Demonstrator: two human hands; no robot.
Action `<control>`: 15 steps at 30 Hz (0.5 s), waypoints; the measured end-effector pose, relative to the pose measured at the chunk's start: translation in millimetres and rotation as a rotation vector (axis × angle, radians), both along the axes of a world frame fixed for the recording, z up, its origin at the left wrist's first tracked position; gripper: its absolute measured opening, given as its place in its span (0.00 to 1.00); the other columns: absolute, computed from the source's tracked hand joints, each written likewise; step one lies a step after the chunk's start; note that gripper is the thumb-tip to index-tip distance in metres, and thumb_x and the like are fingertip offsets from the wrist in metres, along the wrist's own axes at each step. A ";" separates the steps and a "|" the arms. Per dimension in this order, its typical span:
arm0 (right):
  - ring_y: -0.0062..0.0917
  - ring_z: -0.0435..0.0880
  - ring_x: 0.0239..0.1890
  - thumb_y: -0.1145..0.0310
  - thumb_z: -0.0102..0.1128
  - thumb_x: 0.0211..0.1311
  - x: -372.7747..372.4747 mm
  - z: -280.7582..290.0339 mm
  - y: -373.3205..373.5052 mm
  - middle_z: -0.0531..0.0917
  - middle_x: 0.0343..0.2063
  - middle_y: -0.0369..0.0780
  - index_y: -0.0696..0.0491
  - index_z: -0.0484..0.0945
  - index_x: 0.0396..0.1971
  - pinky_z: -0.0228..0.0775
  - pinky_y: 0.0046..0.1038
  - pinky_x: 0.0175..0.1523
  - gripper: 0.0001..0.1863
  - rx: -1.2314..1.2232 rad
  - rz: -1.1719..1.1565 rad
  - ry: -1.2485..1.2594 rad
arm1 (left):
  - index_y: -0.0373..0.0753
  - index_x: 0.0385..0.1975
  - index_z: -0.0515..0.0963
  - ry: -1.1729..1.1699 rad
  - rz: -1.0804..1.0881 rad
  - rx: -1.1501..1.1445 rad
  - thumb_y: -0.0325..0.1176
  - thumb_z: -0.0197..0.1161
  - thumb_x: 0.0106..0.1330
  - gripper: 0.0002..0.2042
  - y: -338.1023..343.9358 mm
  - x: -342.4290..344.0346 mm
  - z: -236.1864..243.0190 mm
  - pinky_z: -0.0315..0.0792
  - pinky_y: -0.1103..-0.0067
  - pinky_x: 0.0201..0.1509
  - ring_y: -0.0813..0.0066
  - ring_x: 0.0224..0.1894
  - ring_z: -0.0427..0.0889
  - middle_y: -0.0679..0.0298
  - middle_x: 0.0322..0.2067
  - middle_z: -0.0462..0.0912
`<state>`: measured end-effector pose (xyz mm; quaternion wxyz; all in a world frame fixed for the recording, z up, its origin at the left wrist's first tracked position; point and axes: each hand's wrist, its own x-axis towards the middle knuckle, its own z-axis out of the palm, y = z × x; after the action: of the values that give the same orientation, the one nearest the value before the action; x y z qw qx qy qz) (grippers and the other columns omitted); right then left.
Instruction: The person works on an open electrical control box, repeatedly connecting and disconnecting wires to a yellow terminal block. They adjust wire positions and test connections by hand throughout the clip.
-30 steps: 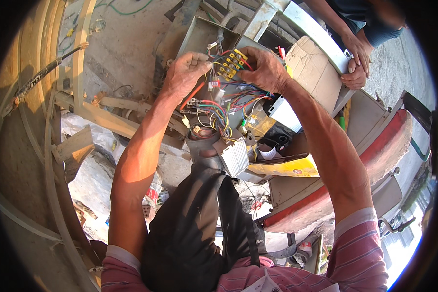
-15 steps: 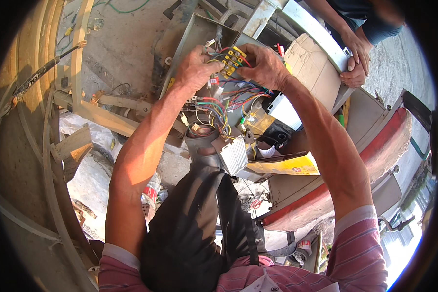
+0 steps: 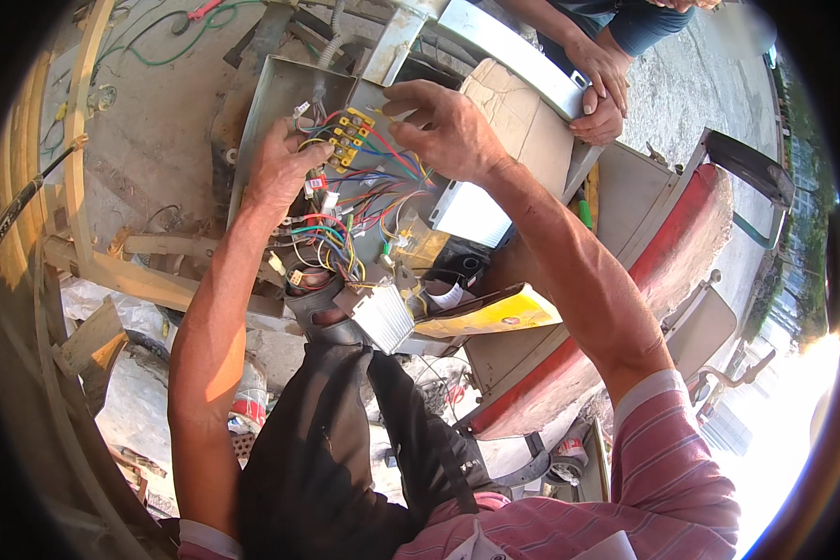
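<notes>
A yellow terminal block (image 3: 353, 138) with dark screw points is attached to several coloured wires above an open grey metal box (image 3: 252, 140). My left hand (image 3: 282, 173) pinches the block's left end, thumb toward it. Just right of the block, my right hand (image 3: 453, 135) is lifted clear, its fingers curved and apart with nothing seen between them. Below the block spreads a tangle of red, blue, green and yellow wires (image 3: 345, 219) with white plugs. A silver finned box (image 3: 383, 319) lies under the wires near my knee, and another silver finned box (image 3: 476, 217) sits beneath my right wrist.
Another person's hands (image 3: 599, 93) rest together on a silver metal rail (image 3: 513, 56) at the far right. Brown cardboard (image 3: 523, 121) lies beside it. A yellow panel (image 3: 499, 315) and a red-edged vehicle body (image 3: 672, 243) stand to the right. Wooden beams (image 3: 79, 168) are at the left.
My right hand has let go of the terminal block and moved off to its right, fingers opening. The left hand keeps its hold. The whole view has shifted, so things appear farther left.
</notes>
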<state>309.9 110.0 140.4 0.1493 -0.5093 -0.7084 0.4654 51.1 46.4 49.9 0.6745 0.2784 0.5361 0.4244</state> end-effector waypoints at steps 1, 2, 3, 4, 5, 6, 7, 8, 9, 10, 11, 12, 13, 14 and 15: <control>0.38 0.92 0.53 0.63 0.63 0.68 4.9 5.0 -1.7 0.92 0.52 0.46 0.60 0.81 0.62 0.82 0.35 0.62 0.26 0.004 -0.045 0.024 | 0.33 0.61 0.72 0.088 -0.025 -0.035 0.26 0.73 0.69 0.24 1.8 -1.4 0.4 0.80 0.73 0.55 0.72 0.50 0.86 0.55 0.49 0.88; 0.38 0.92 0.53 0.63 0.63 0.68 9.4 8.8 -3.0 0.92 0.52 0.46 0.60 0.81 0.62 0.82 0.35 0.62 0.26 0.014 -0.088 0.037 | 0.32 0.60 0.72 0.102 -0.017 0.008 0.25 0.74 0.68 0.24 -0.4 -3.2 1.2 0.78 0.76 0.54 0.72 0.47 0.87 0.56 0.48 0.88; 0.35 0.93 0.53 0.64 0.63 0.68 15.4 12.3 -4.5 0.92 0.51 0.45 0.60 0.81 0.62 0.83 0.34 0.61 0.25 0.046 -0.094 0.047 | 0.32 0.61 0.72 0.099 -0.026 0.030 0.24 0.74 0.68 0.24 -0.9 -5.5 1.3 0.79 0.76 0.54 0.72 0.47 0.87 0.56 0.48 0.88; 0.35 0.93 0.53 0.65 0.62 0.68 18.0 12.2 -6.1 0.93 0.50 0.45 0.60 0.81 0.62 0.83 0.34 0.61 0.25 0.057 -0.084 0.035 | 0.32 0.61 0.72 0.089 -0.020 0.042 0.24 0.74 0.68 0.24 -0.9 -4.1 -0.5 0.79 0.75 0.54 0.73 0.48 0.87 0.56 0.48 0.88; 0.34 0.93 0.52 0.65 0.62 0.68 23.5 12.9 -9.0 0.93 0.49 0.45 0.59 0.81 0.62 0.83 0.34 0.61 0.24 0.084 -0.087 0.003 | 0.32 0.61 0.72 0.040 -0.021 0.034 0.24 0.73 0.68 0.23 -0.8 -4.8 -2.3 0.80 0.75 0.54 0.73 0.48 0.87 0.55 0.48 0.88; 0.34 0.93 0.52 0.66 0.62 0.68 30.0 13.1 -10.8 0.93 0.49 0.45 0.59 0.81 0.62 0.83 0.34 0.60 0.24 0.083 -0.124 -0.078 | 0.32 0.60 0.72 -0.023 -0.022 0.029 0.23 0.72 0.68 0.23 0.0 -3.8 -4.9 0.81 0.74 0.54 0.73 0.48 0.87 0.55 0.48 0.88; 0.36 0.93 0.52 0.65 0.63 0.68 32.4 11.4 -14.7 0.93 0.48 0.45 0.58 0.82 0.60 0.83 0.35 0.61 0.23 0.023 -0.143 -0.101 | 0.32 0.60 0.72 -0.008 -0.023 0.040 0.23 0.71 0.69 0.22 -0.1 -2.3 -6.9 0.82 0.73 0.55 0.73 0.48 0.87 0.55 0.48 0.88; 0.41 0.92 0.52 0.63 0.63 0.67 33.8 10.5 -16.5 0.92 0.48 0.46 0.56 0.84 0.58 0.83 0.37 0.62 0.22 0.041 -0.110 -0.154 | 0.32 0.59 0.72 -0.056 0.004 0.013 0.23 0.72 0.69 0.22 -1.3 -1.6 -7.0 0.81 0.74 0.55 0.73 0.48 0.87 0.56 0.47 0.88; 0.42 0.92 0.52 0.62 0.64 0.68 32.0 8.8 -17.8 0.92 0.48 0.47 0.56 0.84 0.58 0.83 0.38 0.62 0.22 0.094 -0.065 -0.166 | 0.32 0.60 0.72 -0.012 0.010 0.020 0.24 0.72 0.69 0.22 -1.3 -2.5 -6.1 0.80 0.75 0.55 0.73 0.48 0.87 0.57 0.47 0.88; 0.44 0.92 0.52 0.60 0.64 0.68 29.0 6.8 -19.1 0.92 0.49 0.48 0.55 0.84 0.58 0.83 0.39 0.62 0.22 0.104 -0.038 -0.221 | 0.32 0.60 0.72 0.015 0.003 0.030 0.24 0.73 0.69 0.22 -1.0 -2.9 -5.1 0.80 0.76 0.55 0.73 0.48 0.87 0.57 0.47 0.88; 0.45 0.91 0.52 0.60 0.64 0.68 25.5 4.4 -19.0 0.91 0.50 0.48 0.54 0.85 0.58 0.83 0.40 0.62 0.22 0.088 -0.042 -0.203 | 0.35 0.61 0.73 0.041 -0.034 -0.007 0.25 0.72 0.71 0.22 -0.7 -4.1 -4.2 0.78 0.75 0.59 0.74 0.52 0.84 0.57 0.51 0.87; 0.45 0.92 0.52 0.59 0.64 0.68 20.4 1.0 -18.1 0.91 0.51 0.48 0.54 0.85 0.58 0.83 0.40 0.62 0.22 0.075 -0.046 -0.204 | 0.35 0.61 0.73 0.048 -0.040 -0.006 0.25 0.72 0.71 0.21 -0.2 -4.6 -4.0 0.78 0.75 0.59 0.74 0.52 0.84 0.57 0.50 0.87; 0.45 0.92 0.51 0.58 0.65 0.69 16.0 -1.9 -16.9 0.91 0.50 0.49 0.54 0.85 0.57 0.83 0.41 0.61 0.22 0.064 -0.042 -0.224 | 0.35 0.61 0.73 0.030 -0.045 0.011 0.25 0.72 0.70 0.21 -0.3 -4.3 -4.1 0.78 0.75 0.59 0.73 0.51 0.84 0.57 0.50 0.87; 0.45 0.92 0.51 0.57 0.66 0.69 10.8 -4.7 -15.5 0.92 0.49 0.49 0.54 0.86 0.57 0.83 0.41 0.60 0.23 0.087 -0.030 -0.226 | 0.35 0.61 0.73 0.017 -0.035 0.014 0.25 0.72 0.70 0.21 -0.5 -4.3 -4.1 0.78 0.74 0.58 0.73 0.51 0.85 0.58 0.50 0.87; 0.45 0.92 0.50 0.56 0.66 0.69 6.3 -6.7 -14.7 0.92 0.48 0.49 0.54 0.86 0.57 0.83 0.41 0.59 0.23 0.072 -0.034 -0.252 | 0.35 0.60 0.74 0.053 -0.050 0.020 0.25 0.72 0.70 0.21 0.1 -4.6 -4.0 0.79 0.74 0.58 0.72 0.51 0.85 0.57 0.50 0.87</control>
<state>316.2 95.2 133.6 0.0853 -0.5699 -0.7289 0.3696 46.6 46.5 45.9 0.6678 0.3094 0.5424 0.4052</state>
